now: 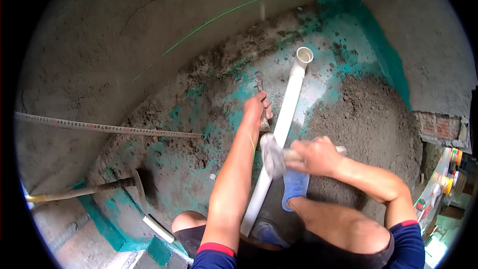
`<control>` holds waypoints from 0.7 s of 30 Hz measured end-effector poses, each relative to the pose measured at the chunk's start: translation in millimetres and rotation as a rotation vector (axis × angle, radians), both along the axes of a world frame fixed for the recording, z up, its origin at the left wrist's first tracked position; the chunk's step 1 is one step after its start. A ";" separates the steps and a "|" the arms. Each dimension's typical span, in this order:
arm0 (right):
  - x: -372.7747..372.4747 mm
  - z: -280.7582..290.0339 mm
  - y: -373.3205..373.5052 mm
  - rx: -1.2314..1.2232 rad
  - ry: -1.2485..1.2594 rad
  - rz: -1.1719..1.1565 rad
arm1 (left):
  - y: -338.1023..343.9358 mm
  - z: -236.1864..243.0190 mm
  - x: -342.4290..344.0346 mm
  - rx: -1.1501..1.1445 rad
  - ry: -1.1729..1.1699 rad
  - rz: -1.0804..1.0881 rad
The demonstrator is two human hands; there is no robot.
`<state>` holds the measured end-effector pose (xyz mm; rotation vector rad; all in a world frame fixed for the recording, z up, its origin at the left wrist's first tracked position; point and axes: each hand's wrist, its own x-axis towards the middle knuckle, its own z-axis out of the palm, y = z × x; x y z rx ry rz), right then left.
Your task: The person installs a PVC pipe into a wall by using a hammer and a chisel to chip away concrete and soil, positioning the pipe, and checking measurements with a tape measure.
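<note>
Head view, looking down past two bare forearms. Grips a dusty metal chisel (264, 124) in the left hand (257, 106), fingers curled closely around the middle of the shaft, leaving a narrow end bare beyond the knuckles and a broader end bare on the near side of the fist. Cannot tell about contact between the far end and the green-patched floor (191, 174). Closes the right hand (317, 157) in a full fist around the handle of a hammer (272, 157), leaving a stub of handle out on the right side. Shows the hammer head blurred, near the broad end of the chisel and partly in front of a long white pipe (287, 111); cannot tell about contact with either. Just right of the left hand, the same pipe, slanting from near the legs up to a round, hollow socket. Plants a foot in a blue sock (295, 189) close beside the pipe. Further right, a heap of grey-brown sand (371, 129). Over to the left, a tape measure (114, 129) stretched out, ending well apart from the chisel. Nearer, a long-handled hoe (89, 190) and a short white tube (158, 229). Beyond, a grey wall (99, 60) bearing a thin green line (225, 15).
</note>
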<state>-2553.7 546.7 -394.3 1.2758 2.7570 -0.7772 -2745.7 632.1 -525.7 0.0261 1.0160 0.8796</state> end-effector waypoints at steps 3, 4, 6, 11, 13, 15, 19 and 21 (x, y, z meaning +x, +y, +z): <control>8.7 4.2 -13.9 0.120 0.200 0.300 | -1.4 0.3 1.6 -0.032 0.004 0.028; 10.9 -3.5 -7.4 0.162 0.243 0.353 | 0.0 -1.2 0.2 -0.035 -0.019 0.032; 3.6 -26.9 17.0 0.095 0.046 -0.011 | 0.9 -0.6 2.0 -0.029 -0.045 0.028; -1.3 6.1 -15.7 0.135 0.233 0.321 | 3.6 5.2 -2.0 -0.031 -0.014 0.037; 10.7 -18.6 -2.6 0.111 0.156 0.229 | 0.8 1.2 4.1 -0.032 -0.035 0.017; 7.5 -29.6 21.1 0.168 0.046 0.031 | 3.3 1.0 1.2 -0.021 -0.024 0.022; 2.4 -5.7 -12.3 0.228 0.152 0.323 | 1.8 6.5 0.1 -0.033 0.001 0.026; 9.0 -10.5 -11.1 0.218 0.161 0.401 | 3.5 5.2 4.4 -0.035 -0.017 0.031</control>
